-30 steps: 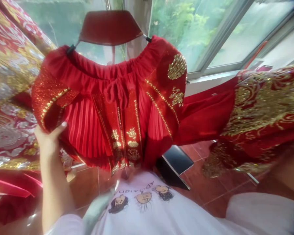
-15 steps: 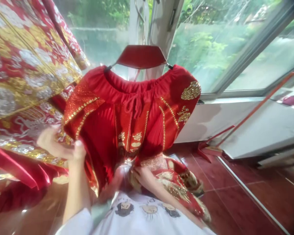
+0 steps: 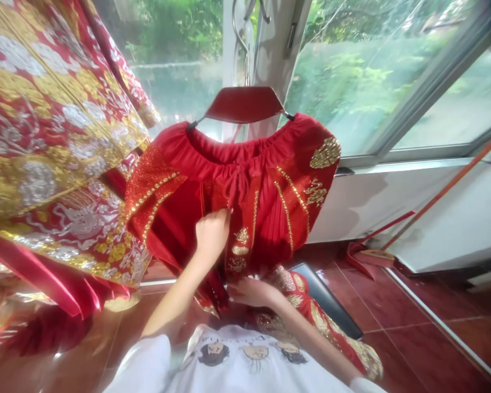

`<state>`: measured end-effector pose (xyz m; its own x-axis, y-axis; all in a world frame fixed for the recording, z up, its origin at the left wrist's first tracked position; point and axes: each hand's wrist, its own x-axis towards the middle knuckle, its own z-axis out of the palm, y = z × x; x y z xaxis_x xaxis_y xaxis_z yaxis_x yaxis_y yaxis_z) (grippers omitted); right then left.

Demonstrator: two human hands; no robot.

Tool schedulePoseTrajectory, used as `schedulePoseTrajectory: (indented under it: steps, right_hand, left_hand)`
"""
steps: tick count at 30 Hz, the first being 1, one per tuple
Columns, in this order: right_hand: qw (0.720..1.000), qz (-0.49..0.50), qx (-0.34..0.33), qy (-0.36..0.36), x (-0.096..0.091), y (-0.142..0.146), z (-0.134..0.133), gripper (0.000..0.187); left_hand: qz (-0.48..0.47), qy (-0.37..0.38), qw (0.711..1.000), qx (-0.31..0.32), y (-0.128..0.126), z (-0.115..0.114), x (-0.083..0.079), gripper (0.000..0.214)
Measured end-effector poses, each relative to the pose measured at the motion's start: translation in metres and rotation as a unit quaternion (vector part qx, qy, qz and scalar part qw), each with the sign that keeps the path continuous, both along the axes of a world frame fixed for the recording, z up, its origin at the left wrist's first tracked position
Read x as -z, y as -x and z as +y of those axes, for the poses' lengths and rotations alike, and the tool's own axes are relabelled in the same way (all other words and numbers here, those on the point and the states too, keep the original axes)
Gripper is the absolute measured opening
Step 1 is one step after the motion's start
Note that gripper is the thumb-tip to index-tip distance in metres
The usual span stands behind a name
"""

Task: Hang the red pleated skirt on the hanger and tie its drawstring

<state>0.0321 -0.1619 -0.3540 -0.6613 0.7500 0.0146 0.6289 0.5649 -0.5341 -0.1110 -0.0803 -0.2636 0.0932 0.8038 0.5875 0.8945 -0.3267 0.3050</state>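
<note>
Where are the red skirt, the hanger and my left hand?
red skirt (image 3: 288, 207): head view, on its pleated cloth, right of centre.
hanger (image 3: 245, 103): head view, middle of its red plate.
left hand (image 3: 210, 234): head view, back of the hand.

Item 1: bare left hand. Raised in front of the chest, back of the hand toward the camera. Fingers curled forward, tips bunched together; whether they pinch shut cannot be told. Wrist straight. Forearm bare, rising on a slant from the lower left, elbow bent.

Item 2: bare right hand. Lower and nearer the body, just beneath the left hand, not touching it. Palm down, fingers stretched leftward and lying close together, tips hidden. Forearm runs in from the lower right, partly covered.
</note>
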Motion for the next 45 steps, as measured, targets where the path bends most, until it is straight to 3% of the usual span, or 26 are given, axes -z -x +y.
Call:
schedulePoseTrajectory:
  steps: [2,4,6,9,11,12,15,18,19,22,23,25,28,32,36,39,41,43,45]
  right_hand:
    - [0.999,0.032,-0.032,0.016,-0.039,-0.014,0.007,0.035]
    - [0.991,0.131,-0.037,0.005,-0.084,-0.029,0.010,0.038]
    - [0.969,0.223,-0.023,-0.104,-0.124,-0.041,0.013,0.032]
    - [0.905,0.297,0.048,-0.302,-0.168,-0.047,0.029,0.026]
    - [0.869,0.294,0.089,-0.387,-0.186,-0.044,0.046,0.029]
    - [0.860,0.281,0.098,-0.413,-0.191,-0.042,0.056,0.031]
    - [0.863,0.224,0.106,-0.440,-0.199,-0.035,0.080,0.035]
    - [0.876,0.173,0.121,-0.433,-0.194,-0.032,0.085,0.039]
    - [0.879,0.162,0.123,-0.432,-0.190,-0.031,0.082,0.040]
    - [0.884,0.140,0.130,-0.426,-0.180,-0.030,0.070,0.043]
    - [0.887,0.139,0.129,-0.420,-0.178,-0.031,0.065,0.044]
    - [0.895,0.155,0.116,-0.401,-0.175,-0.033,0.058,0.045]
    - [0.903,0.217,0.078,-0.363,-0.174,-0.041,0.054,0.041]
    - [0.900,0.305,0.004,-0.312,-0.175,-0.053,0.052,0.037]
    - [0.884,0.384,-0.113,-0.243,-0.177,-0.059,0.036,0.034]
    - [0.898,0.313,-0.278,-0.134,-0.177,-0.062,0.015,0.035]
    - [0.912,0.228,-0.334,-0.068,-0.175,-0.063,0.004,0.035]
    - [0.944,0.150,-0.290,-0.043,-0.172,-0.059,0.000,0.032]
    - [0.976,0.102,-0.189,-0.047,-0.167,-0.048,0.004,0.030]
  left_hand:
    - [-0.042,0.059,0.997,0.037,0.014,-0.009,0.027,0.031]
    - [-0.066,0.102,0.991,0.060,0.026,-0.022,0.063,0.032]
    - [-0.075,0.136,0.985,0.075,0.036,-0.038,0.102,0.035]
    - [-0.079,0.183,0.976,0.087,0.042,-0.064,0.146,0.040]
    - [-0.072,0.203,0.972,0.092,0.041,-0.077,0.157,0.042]
    - [-0.066,0.212,0.970,0.101,0.040,-0.081,0.155,0.042]
    - [-0.043,0.225,0.961,0.155,0.038,-0.079,0.121,0.033]
    - [-0.040,0.184,0.961,0.204,0.037,-0.066,0.056,0.020]
    - [-0.045,0.142,0.965,0.215,0.036,-0.061,0.032,0.026]
    - [0.014,-0.116,0.969,0.219,0.029,-0.046,-0.035,0.029]
    - [0.047,-0.166,0.966,0.195,0.026,-0.042,-0.052,0.033]
    - [0.107,-0.193,0.962,0.159,0.018,-0.036,-0.076,0.045]
    - [0.145,-0.187,0.957,0.170,0.011,-0.034,-0.086,0.049]
    - [0.135,-0.191,0.955,0.181,0.020,-0.047,-0.078,0.028]
    - [0.163,-0.152,0.933,0.282,0.039,-0.061,-0.072,0.036]
    - [0.208,-0.055,0.897,0.387,0.049,-0.067,-0.072,0.049]
    - [0.197,-0.024,0.882,0.428,0.052,-0.069,-0.076,0.051]
    - [0.175,-0.063,0.890,0.417,0.050,-0.065,-0.085,0.043]
    - [0.184,-0.137,0.909,0.347,0.044,-0.055,-0.095,0.028]
